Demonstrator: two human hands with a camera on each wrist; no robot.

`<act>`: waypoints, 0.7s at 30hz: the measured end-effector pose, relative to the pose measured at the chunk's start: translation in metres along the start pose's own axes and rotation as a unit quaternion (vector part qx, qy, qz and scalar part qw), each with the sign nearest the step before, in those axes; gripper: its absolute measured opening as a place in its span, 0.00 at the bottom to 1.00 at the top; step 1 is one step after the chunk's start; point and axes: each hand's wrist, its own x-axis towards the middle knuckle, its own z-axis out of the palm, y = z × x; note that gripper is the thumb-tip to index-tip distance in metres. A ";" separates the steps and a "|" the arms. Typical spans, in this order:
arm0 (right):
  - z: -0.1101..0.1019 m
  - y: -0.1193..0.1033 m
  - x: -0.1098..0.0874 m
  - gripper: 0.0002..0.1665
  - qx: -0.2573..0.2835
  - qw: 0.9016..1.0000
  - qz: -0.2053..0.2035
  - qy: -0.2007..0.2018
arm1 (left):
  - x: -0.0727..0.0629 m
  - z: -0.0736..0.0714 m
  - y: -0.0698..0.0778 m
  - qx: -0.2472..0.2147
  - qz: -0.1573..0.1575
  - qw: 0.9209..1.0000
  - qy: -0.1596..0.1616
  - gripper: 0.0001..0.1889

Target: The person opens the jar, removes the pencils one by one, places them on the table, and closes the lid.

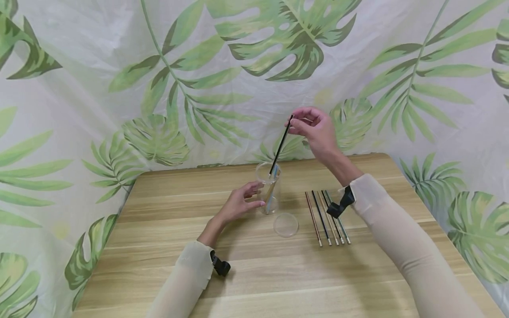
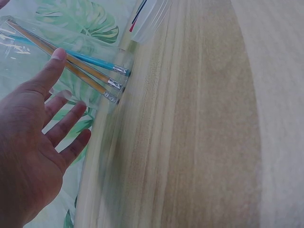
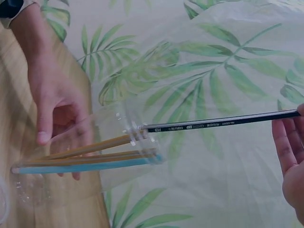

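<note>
My right hand (image 1: 316,130) pinches a black pencil (image 1: 282,143) near its upper end, high over the table. The pencil slants down, its lower tip at the mouth of a clear plastic jar (image 1: 277,192). Inside the jar lean a light-blue pencil (image 3: 90,166) and two yellow-brown pencils (image 3: 95,147), with their metal eraser ends at the bottom. My left hand (image 1: 238,202) stands at the jar's left side, thumb in front and fingers spread beside the wall. In the left wrist view, its fingers are loosely extended and the thumb overlaps the jar.
A clear round lid (image 1: 285,225) lies on the wooden table (image 1: 254,274), just in front of the jar. To its right several pencils (image 1: 313,218) lie side by side, eraser ends toward me. A leaf-patterned sheet (image 1: 159,145) hangs behind the table.
</note>
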 end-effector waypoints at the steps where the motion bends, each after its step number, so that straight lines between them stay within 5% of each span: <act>1: 0.000 -0.002 0.001 0.09 0.007 1.000 -0.001 0.005 | 0.000 0.000 0.000 -0.002 0.000 1.000 0.001 0.36; 21: -0.016 -0.030 0.001 0.10 0.053 0.998 -0.008 0.037 | 0.000 -0.001 -0.002 0.006 -0.012 1.000 -0.002 0.36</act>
